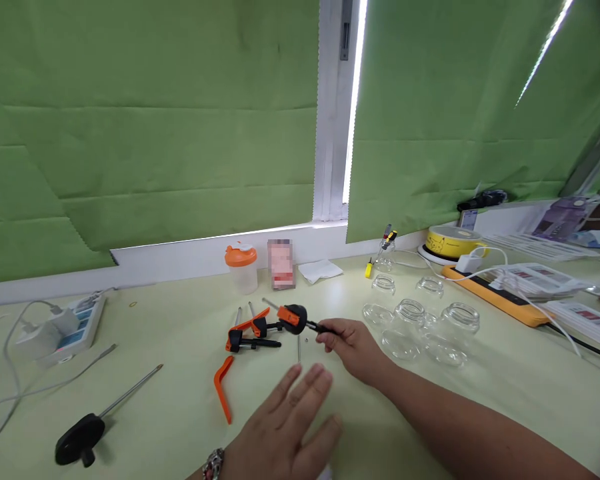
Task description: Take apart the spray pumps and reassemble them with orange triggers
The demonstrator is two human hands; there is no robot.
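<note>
My right hand (pixel 349 345) is closed around the thin black handle of a black-and-orange tool (pixel 291 319) with a metal rod, held above the table. In the foreground my left hand (pixel 293 427) is open, fingers stretched out, holding nothing. Beyond it, two similar black-and-orange tools (pixel 253 340) lie side by side, rods pointing away. An orange bent lever (pixel 222 388) rests just left of my left hand. Between my hands and the tools are a thin metal rod (pixel 299 348) and a tiny part (pixel 307 340). What kind of tools these are is unclear.
Clear glass jars (pixel 410 327) stand to the right. An orange-lidded cup (pixel 241 267) and a blurred pink box-like item (pixel 281 265) stand by the wall. At lower left lies a black-handled tool (pixel 83 437) with a long shaft. Power strips (pixel 495 293) and cables flank both sides.
</note>
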